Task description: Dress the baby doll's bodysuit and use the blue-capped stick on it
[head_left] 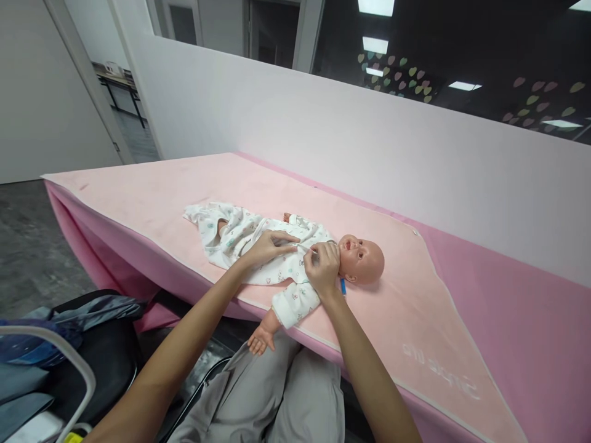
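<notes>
From where I stood, a life-sized baby doll of tan plastic (362, 259) in a white printed cotton garment (270, 275) lay face up on a pale pink padded mat (415, 320). A thin white cord (302, 246) ran above the doll's chest. The left hand (270, 246), fingers extended, met one end; the right hand (323, 266), fingers curled, met the other, beside the doll's chin. I could not tell whether either pinched it. A small blue strip (343, 287) showed beside the doll's neck.

Lower left, 1 black chair (115, 349) bears grey cloth (98, 309); upper left, 1 distant table (117, 80); upper right, heart shapes (412, 72) dot dark glass (484, 46).
</notes>
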A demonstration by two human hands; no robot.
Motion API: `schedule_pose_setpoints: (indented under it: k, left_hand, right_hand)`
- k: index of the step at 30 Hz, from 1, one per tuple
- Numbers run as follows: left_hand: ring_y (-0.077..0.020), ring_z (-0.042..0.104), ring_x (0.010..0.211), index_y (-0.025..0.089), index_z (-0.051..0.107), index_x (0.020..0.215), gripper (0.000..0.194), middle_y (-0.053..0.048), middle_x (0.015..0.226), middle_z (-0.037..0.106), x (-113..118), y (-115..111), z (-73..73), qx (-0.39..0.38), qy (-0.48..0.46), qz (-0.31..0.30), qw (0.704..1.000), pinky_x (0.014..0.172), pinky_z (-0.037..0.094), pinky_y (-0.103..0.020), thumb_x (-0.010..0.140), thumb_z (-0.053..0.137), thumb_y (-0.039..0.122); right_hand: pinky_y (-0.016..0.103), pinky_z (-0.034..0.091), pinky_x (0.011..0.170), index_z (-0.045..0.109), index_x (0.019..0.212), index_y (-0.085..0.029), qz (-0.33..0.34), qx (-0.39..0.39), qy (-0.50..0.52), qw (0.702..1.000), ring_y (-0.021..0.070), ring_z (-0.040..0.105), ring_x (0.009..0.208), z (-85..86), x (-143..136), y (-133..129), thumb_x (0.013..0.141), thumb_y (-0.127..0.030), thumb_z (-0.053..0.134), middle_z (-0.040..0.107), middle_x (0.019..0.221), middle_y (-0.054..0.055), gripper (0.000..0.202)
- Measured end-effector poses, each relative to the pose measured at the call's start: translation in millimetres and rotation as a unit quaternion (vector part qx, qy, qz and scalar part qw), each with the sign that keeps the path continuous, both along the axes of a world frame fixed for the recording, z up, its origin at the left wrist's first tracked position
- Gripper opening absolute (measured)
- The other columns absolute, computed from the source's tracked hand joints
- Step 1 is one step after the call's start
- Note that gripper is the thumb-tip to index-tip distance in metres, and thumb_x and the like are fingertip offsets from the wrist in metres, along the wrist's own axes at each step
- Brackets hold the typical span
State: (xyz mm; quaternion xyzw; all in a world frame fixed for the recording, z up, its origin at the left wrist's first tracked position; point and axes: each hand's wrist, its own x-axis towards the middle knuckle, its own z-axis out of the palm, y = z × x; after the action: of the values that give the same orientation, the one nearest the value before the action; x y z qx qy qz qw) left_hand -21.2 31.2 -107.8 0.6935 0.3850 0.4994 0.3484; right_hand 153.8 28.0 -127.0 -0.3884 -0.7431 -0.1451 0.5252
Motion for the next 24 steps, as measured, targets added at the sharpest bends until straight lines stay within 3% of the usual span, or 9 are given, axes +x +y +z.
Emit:
schedule_pose_setpoints:
  k: [14,24]
  left_hand:
    - [-0.0198,0.062,0.085,0.014,0.072,0.082,0.026,-0.008,0.088,0.068,1.5,-1.0,-1.5,0.04,-0.001,0.034,0.999,0.076,0.049,-0.028,0.071,0.069,0.037]
    - [-0.0205,0.06,0.092,0.013,0.068,0.091,0.029,-0.009,0.096,0.066,2.5,-1.8,0.3,0.016,0.003,0.023,1.0,0.082,0.048,-0.03,0.071,0.068,0.035]
  right_hand:
    - [0.029,0.033,0.071,0.049,0.071,-0.016,0.019,-0.01,-0.009,1.0,0.014,0.045,0.072,-0.3,1.3,0.4,0.077,-0.016,0.046,0.053,0.07,0.003,0.006]
    - [0.029,0.033,0.071,0.048,0.075,-0.016,0.038,-0.018,-0.009,0.999,0.0143,0.044,0.072,0.7,1.5,-2.7,0.084,-0.017,0.039,0.053,0.074,0.004,0.013]
